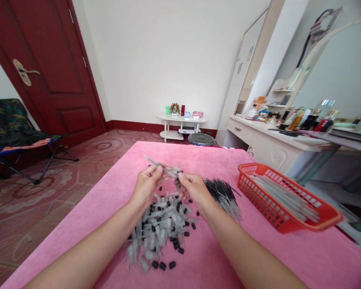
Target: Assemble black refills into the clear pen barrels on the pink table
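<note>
In the head view, we see the left hand [150, 178] pinching a slim pale tube [152, 161] between thumb and forefinger, its far end sticking out beyond the grip. The right hand [195, 186] meets the tube's other end with thumb and fingers drawn narrow; we cannot tell whether they grip the tube itself or a small part there. The tube is above the pink cloth [204, 261], just beyond a loose heap of clear pieces [168, 224] and black caps [172, 265].

As we judge it, the tube could slip or twist, since the left hand has it only by a fingertip pinch. A crooked push from the right could bend it or make a small part spring away into the heap. The caps scattered at the heap's edge might roll if a wrist brushes them, and a sweep of the right forearm could spread the dark-tipped rods [224, 192] beside it. The red basket [264, 206] stands near the rods, so a wide elbow might nudge it.

The joint between the hands is the hardest spot to read: the fingers cover it, and several small bits crowd behind them. The left forearm hides some of the heap's near side, the forearms run out of the picture below, and the tubes in the basket overlap too closely for us to count.
</note>
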A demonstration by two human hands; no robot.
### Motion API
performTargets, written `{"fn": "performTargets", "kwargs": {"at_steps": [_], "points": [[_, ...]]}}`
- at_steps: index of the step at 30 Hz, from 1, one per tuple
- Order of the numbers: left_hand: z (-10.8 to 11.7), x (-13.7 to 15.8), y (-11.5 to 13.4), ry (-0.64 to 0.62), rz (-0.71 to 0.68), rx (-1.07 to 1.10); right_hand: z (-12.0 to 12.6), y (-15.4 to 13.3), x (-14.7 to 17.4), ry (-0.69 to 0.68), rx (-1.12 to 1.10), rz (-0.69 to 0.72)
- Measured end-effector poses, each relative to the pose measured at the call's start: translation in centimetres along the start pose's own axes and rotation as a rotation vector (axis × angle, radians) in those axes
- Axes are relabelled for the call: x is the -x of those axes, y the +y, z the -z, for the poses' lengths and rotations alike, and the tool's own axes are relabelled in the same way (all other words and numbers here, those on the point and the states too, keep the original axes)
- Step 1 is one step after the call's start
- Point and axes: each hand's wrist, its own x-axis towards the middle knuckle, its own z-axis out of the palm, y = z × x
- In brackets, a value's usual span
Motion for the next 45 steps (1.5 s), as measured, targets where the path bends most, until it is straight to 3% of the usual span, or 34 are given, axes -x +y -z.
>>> {"fn": "performTargets", "kwargs": {"at_steps": [4, 10, 17, 21, 27, 34, 38, 42, 45], "points": [[0.0, 0.0, -0.1, 0.002, -0.009, -0.011, 0.0, -0.2, 0.1, 0.034, 0.022, 0.068], [0.2, -0.2, -0.1, 0.006, -0.009, -0.017, -0.1, 0.0, 0.2, -0.038, -0.039, -0.048], [0.2, -0.1, -0.7, 0.06, 0.034, -0.026, 0.0, -0.4, 0.3, 0.008, 0.084, 0.04], [0.4, -0.1, -1.1, 0.108, 0.077, -0.026, -0.1, -0.2, 0.3, 0.047, 0.217, 0.096], [1.2, -0.8, -0.8, 0.238, 0.11, 0.045, 0.3, 2.0, -0.4, 0.177, 0.615, 0.331], [1.7, -1.3, -0.6, 0.28, 0.079, 0.045, 0.5, 2.3, -0.2, 0.172, 0.777, 0.304], [2.2, -1.8, -0.3, 0.325, 0.046, 0.075, 0.3, 1.8, -0.1, 0.076, 0.59, 0.124], [2.2, -1.8, -0.1, 0.325, 0.061, 0.107, 0.1, 1.0, 0.2, -0.134, 0.049, -0.196], [1.6, -1.2, -0.2, 0.252, 0.06, 0.046, -0.1, 0.5, 0.5, -0.214, -0.27, -0.277]]}}
